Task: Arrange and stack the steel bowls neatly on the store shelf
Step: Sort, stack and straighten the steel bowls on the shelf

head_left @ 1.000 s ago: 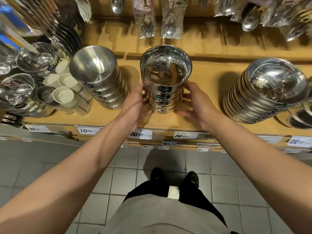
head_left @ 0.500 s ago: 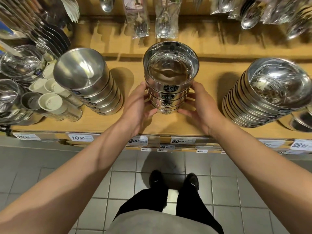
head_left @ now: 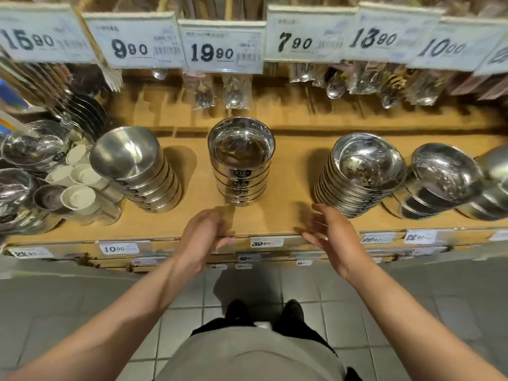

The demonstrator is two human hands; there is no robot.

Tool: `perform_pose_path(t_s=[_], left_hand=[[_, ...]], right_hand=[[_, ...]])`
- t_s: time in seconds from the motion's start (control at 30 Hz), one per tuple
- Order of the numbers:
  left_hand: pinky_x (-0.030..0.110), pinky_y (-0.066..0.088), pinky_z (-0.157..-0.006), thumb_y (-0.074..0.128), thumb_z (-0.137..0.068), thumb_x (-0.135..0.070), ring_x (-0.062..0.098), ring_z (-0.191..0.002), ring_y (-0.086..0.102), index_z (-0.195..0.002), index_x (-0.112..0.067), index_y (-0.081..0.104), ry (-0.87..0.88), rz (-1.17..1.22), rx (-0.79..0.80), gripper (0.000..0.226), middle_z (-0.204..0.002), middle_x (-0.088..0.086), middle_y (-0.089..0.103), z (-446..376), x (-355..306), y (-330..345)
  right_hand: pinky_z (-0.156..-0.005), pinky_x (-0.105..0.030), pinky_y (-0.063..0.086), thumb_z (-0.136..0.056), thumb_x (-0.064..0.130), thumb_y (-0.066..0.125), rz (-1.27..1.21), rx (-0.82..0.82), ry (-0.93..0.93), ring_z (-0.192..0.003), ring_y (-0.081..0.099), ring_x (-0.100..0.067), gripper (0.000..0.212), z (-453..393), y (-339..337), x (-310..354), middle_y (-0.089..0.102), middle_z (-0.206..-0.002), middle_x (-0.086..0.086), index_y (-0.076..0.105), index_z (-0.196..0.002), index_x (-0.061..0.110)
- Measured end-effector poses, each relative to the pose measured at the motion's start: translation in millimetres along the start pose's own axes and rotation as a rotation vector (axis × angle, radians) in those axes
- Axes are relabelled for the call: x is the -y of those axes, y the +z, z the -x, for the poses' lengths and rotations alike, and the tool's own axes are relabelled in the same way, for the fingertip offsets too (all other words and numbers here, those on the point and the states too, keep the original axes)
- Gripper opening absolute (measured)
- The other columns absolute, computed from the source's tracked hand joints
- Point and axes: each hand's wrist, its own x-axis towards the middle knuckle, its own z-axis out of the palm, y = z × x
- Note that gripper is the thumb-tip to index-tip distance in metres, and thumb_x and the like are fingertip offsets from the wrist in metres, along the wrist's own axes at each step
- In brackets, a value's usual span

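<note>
A stack of several straight-sided steel bowls (head_left: 241,160) stands upright in the middle of the wooden shelf (head_left: 294,174), black labels facing me. My left hand (head_left: 203,237) hovers at the shelf's front edge below the stack, fingers relaxed, holding nothing. My right hand (head_left: 331,235) is to the right of it, fingers spread and empty, near the foot of a leaning stack of shallow steel bowls (head_left: 360,174). Another leaning stack of matte steel bowls (head_left: 137,166) sits to the left.
More bowl stacks (head_left: 445,182) crowd the shelf's right end. White-lidded cups (head_left: 78,188) and shiny bowls (head_left: 27,149) fill the left end. Packaged spoons (head_left: 233,92) hang behind, under price tags (head_left: 222,48). Price labels (head_left: 265,242) line the shelf edge; tiled floor below.
Both hands have let go of the middle stack and drawn back toward the shelf's front edge. The camera has tilted up, showing the upper price tags.
</note>
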Motion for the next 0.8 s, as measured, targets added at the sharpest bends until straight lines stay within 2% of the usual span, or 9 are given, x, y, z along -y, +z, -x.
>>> perform_pose_path(t_s=[0.13,0.27,0.33,0.4,0.47,0.57,0.63,0.7,0.8], left_hand=[[0.021,0.058,-0.068,0.05,-0.104,-0.02,0.012,-0.087,0.064,-0.123,-0.02,0.065,-0.031,-0.102,0.134,0.025,-0.095,0.002,0.065,11.9,3.4,31.3],[0.018,0.058,-0.065,0.054,-0.103,-0.023,0.016,-0.092,0.064,-0.122,-0.017,0.065,0.035,-0.161,0.207,0.023,-0.102,0.009,0.066,12.7,-11.4,71.8],[0.021,0.058,-0.068,0.056,-0.102,-0.024,0.017,-0.09,0.064,-0.124,-0.012,0.062,0.072,-0.138,0.251,0.026,-0.099,0.005,0.063,11.0,-20.7,93.5],[0.024,0.06,-0.072,0.057,-0.102,-0.027,0.022,-0.105,0.063,-0.133,-0.012,0.058,0.098,-0.095,0.305,0.034,-0.113,0.004,0.062,11.2,-31.7,116.4],[0.031,0.063,-0.078,0.058,-0.102,-0.034,0.024,-0.123,0.055,-0.135,-0.018,0.057,0.1,-0.01,0.324,0.037,-0.13,0.002,0.057,11.3,-43.4,140.8],[0.044,0.06,-0.091,0.05,-0.103,-0.046,0.019,-0.112,0.057,-0.118,-0.029,0.067,0.064,0.031,0.329,0.028,-0.117,-0.006,0.062,15.3,-57.6,180.3],[0.039,0.061,-0.069,0.046,-0.103,-0.053,0.015,-0.082,0.072,-0.098,-0.032,0.073,0.046,0.083,0.33,0.034,-0.087,-0.008,0.078,16.3,-58.8,203.4],[0.029,0.054,-0.051,0.045,-0.102,-0.058,0.013,-0.062,0.075,-0.097,-0.026,0.07,0.058,0.134,0.281,0.04,-0.075,-0.005,0.079,14.2,-55.2,218.8],[0.029,0.055,-0.056,0.047,-0.099,-0.062,0.019,-0.084,0.072,-0.109,-0.024,0.066,0.074,0.159,0.149,0.043,-0.105,0.005,0.073,6.1,-52.0,230.4]], right_hand=[[-0.068,-0.026,0.061,-0.103,0.027,0.055,-0.091,-0.074,-0.029,-0.075,0.072,-0.009,0.02,19.3,-45.3,-2.2,0.07,-0.092,-0.003,0.068,-0.105,0.012],[-0.064,-0.028,0.06,-0.104,0.024,0.051,-0.112,-0.183,-0.048,-0.091,0.066,-0.017,0.015,21.8,-81.8,4.1,0.066,-0.104,-0.005,0.064,-0.107,0.017],[-0.063,-0.029,0.06,-0.103,0.027,0.052,-0.114,-0.216,-0.07,-0.092,0.064,-0.018,0.014,18.6,-98.7,9.2,0.063,-0.108,-0.005,0.063,-0.105,0.019],[-0.071,-0.033,0.061,-0.103,0.033,0.05,-0.09,-0.203,-0.101,-0.097,0.062,-0.019,0.017,11.4,-114.0,15.3,0.06,-0.115,-0.004,0.062,-0.107,0.022],[-0.081,-0.038,0.06,-0.105,0.041,0.046,-0.037,-0.154,-0.132,-0.11,0.059,-0.017,0.03,2.0,-123.6,25.6,0.057,-0.126,0.001,0.059,-0.127,0.027],[-0.085,-0.039,0.057,-0.104,0.05,0.043,-0.033,-0.053,-0.126,-0.104,0.065,-0.01,0.031,-11.3,-125.5,44.2,0.068,-0.121,0.01,0.064,-0.123,0.037],[-0.091,-0.04,0.057,-0.104,0.052,0.04,-0.056,0.026,-0.129,-0.091,0.069,-0.003,0.029,-22.3,-124.1,51.2,0.076,-0.103,0.018,0.068,-0.107,0.044],[-0.091,-0.037,0.058,-0.104,0.056,0.039,-0.116,0.088,-0.126,-0.094,0.065,0.001,0.029,-33.8,-123.4,55.3,0.074,-0.096,0.023,0.065,-0.108,0.044],[-0.091,-0.034,0.056,-0.105,0.057,0.036,-0.128,0.188,-0.135,-0.106,0.061,0.0,0.038,-46.0,-124.5,59.2,0.067,-0.117,0.019,0.06,-0.128,0.039]])
